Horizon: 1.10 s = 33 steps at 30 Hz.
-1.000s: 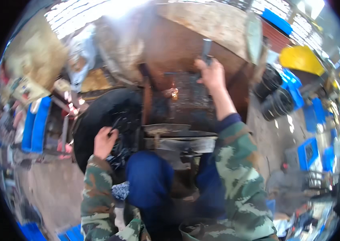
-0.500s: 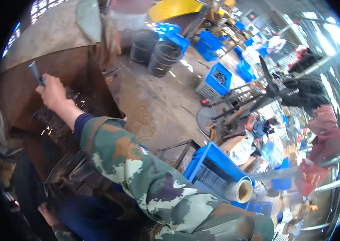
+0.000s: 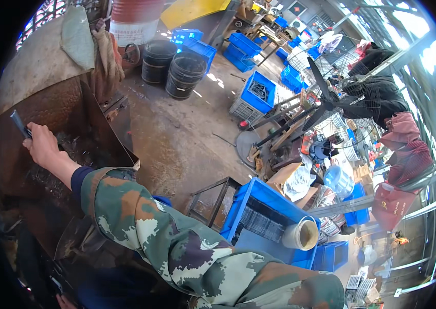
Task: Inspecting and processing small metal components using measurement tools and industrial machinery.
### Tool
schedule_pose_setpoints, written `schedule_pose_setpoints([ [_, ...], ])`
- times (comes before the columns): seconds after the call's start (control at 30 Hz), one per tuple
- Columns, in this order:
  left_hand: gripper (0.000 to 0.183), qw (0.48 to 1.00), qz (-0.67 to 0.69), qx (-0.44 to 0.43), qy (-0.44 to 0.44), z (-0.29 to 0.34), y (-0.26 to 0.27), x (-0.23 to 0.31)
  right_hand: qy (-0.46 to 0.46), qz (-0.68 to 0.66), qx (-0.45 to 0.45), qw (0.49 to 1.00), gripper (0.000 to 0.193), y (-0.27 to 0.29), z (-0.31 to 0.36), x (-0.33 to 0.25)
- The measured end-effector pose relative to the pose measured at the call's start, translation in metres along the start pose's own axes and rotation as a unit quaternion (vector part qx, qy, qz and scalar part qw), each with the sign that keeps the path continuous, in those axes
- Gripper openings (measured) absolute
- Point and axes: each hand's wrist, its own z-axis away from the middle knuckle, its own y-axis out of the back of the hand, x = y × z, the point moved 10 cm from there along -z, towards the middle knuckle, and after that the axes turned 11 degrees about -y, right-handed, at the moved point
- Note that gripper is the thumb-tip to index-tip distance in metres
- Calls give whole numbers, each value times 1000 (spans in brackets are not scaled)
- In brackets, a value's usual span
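One hand in clear view: right hand (image 3: 43, 147), mid-left of frame, fingers curled tight round a flat dark metal bar (image 3: 19, 123). Bar pokes up-left out of the fist, over the rusty sheet-metal hopper (image 3: 68, 110) and the dark scrap lying in it. Arm in a camo sleeve (image 3: 176, 242) runs from lower centre up to that fist.

Left hand: only a sliver that might be fingertips at bottom-left edge, can't tell if it's open, closed or holding anything.

Judgement on doing it well: keep the full-fist grip, wrist straight w/ the forearm, and work the bar close to the hopper wall so it doesn't skid on the scrap. The view is turned right, away from the hand, so better to look at the bar tip before pushing.

Around:
- two black buckets (image 3: 174, 69) top centre, red-white drum (image 3: 135, 20) behind them
- blue crates top centre and centre-right; one blue crate (image 3: 264, 216) lower centre w/ a tape roll (image 3: 301, 234) on its rim
- small metal frame stand (image 3: 212, 198) just right of the sleeve
- pedestal fan (image 3: 321, 92) upper right, clutter and red bags (image 3: 403, 149) far right

In the way: the hopper's bent front lip (image 3: 109, 134) sits just beside the forearm, looks like a sharp edge. Frame stand and crate crowd the right elbow side.
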Motion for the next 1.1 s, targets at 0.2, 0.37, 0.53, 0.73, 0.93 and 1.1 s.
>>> schedule_pose_setpoints([
  [0.2,37,967,170,82,169,-1,22,60,-54,-14,-62,997,28,-1,3,12],
  [0.37,23,871,452,40,190,-43,6,172,-13,7,-7,1000,27,16,-2,13],
  [0.53,29,822,548,-60,142,-94,-20,197,-20,-5,-14,1000,27,9,0,13],
  [0.73,27,859,488,45,150,-139,-42,356,-9,0,2,1000,27,14,0,11],
  [0.93,23,846,527,-20,80,-194,-60,428,-2,-12,0,1000,26,11,1,5],
  [1.1,26,791,603,-12,98,-186,-101,452,-6,3,10,1000,32,18,0,19],
])
